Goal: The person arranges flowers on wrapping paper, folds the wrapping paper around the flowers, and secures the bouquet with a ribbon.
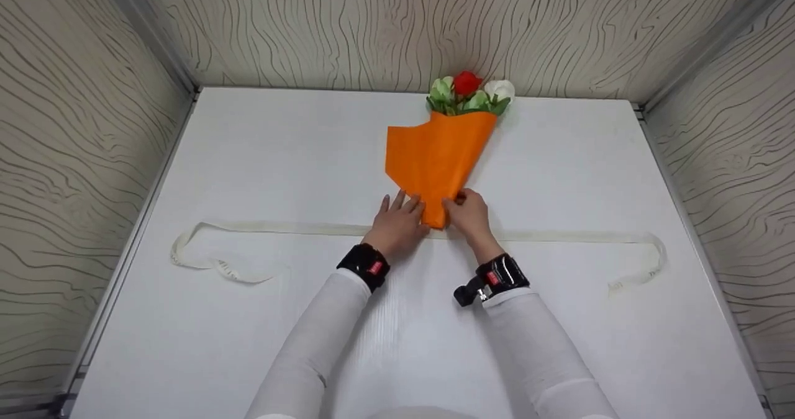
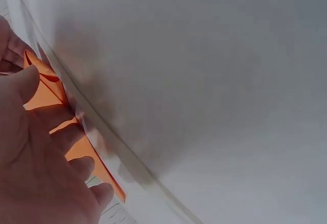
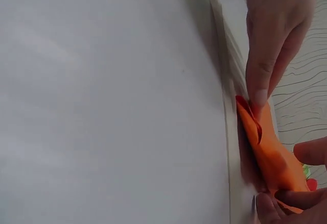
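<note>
A bouquet of artificial flowers [image 1: 467,84], red, white and pale green, lies wrapped in orange wrapping paper [image 1: 444,152]. The paper narrows toward its folded bottom end, and a loose flap spreads out at the left. My left hand [image 1: 399,228] rests along the lower left edge, fingers extended onto the paper and thumb by the bottom end. On the other side, my right hand [image 1: 470,215] pinches the lower right edge between thumb and curled fingers. The right wrist view shows the rolled orange paper [image 3: 268,155] between both hands. Inside the wrapping, the stems are hidden.
A long cream ribbon [image 1: 298,228] with faint printing runs across the white table [image 1: 261,344], passing under the paper's bottom end. Its two ends curl back toward me. Wood-patterned panels [image 1: 348,28] stand along the back and sides.
</note>
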`<move>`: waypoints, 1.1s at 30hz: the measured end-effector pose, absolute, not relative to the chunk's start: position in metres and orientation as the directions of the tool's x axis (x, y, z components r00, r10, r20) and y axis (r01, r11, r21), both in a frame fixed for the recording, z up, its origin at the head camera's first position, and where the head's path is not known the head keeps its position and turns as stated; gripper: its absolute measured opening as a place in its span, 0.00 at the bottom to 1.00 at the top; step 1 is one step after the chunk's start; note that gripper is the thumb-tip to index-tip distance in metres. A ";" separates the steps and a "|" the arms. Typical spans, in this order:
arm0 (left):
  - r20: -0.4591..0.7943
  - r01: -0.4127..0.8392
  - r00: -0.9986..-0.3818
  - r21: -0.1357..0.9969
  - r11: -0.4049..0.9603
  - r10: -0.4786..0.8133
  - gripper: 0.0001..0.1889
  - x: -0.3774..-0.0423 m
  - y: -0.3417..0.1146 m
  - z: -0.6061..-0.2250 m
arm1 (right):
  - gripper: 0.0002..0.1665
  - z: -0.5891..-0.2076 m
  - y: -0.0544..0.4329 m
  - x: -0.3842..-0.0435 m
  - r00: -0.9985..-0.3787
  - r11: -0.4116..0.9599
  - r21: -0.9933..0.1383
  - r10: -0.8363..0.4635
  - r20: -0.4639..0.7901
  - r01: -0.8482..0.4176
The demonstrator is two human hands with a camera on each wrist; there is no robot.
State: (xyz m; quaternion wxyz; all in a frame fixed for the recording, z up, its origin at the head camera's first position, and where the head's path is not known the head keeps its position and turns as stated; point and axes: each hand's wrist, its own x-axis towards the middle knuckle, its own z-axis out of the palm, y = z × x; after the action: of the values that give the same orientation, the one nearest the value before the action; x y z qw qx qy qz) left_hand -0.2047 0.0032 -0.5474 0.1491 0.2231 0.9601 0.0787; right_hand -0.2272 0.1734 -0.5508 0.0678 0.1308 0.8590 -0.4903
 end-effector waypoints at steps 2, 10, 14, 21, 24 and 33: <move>-0.254 0.403 -0.854 0.227 0.886 0.454 0.32 -0.206 0.002 -0.547 | 0.29 -0.548 0.171 -0.229 -0.932 0.383 -0.850 0.172 -0.319 0.362; -0.299 0.370 -0.836 0.315 0.874 0.461 0.31 -0.211 -0.002 -0.544 | 0.32 -0.544 0.168 -0.239 -0.851 0.117 -0.845 0.141 -0.506 0.521; -0.316 0.342 -0.828 0.371 0.863 0.464 0.30 -0.211 -0.004 -0.543 | 0.29 -0.548 0.165 -0.240 -0.852 0.062 -0.852 0.107 -0.512 0.520; -0.314 0.323 -0.825 0.422 0.847 0.470 0.30 -0.211 -0.007 -0.543 | 0.32 -0.548 0.159 -0.240 -0.843 -0.009 -0.846 0.085 -0.531 0.532; -0.296 0.316 -0.830 0.450 0.836 0.473 0.29 -0.211 -0.008 -0.545 | 0.35 -0.549 0.157 -0.239 -0.836 -0.054 -0.839 0.075 -0.544 0.541; -0.188 0.271 -0.869 0.593 0.758 0.458 0.25 -0.206 -0.007 -0.552 | 0.35 -0.557 0.157 -0.231 -0.851 -0.251 -0.826 0.015 -0.525 0.505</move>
State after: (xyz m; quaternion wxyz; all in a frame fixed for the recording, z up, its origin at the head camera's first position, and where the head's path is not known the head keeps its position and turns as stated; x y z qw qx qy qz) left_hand -0.2060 -0.0071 -0.5521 0.1628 0.1972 0.9233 0.2866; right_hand -0.2314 0.1571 -0.5572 0.1615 0.2203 0.5905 -0.7594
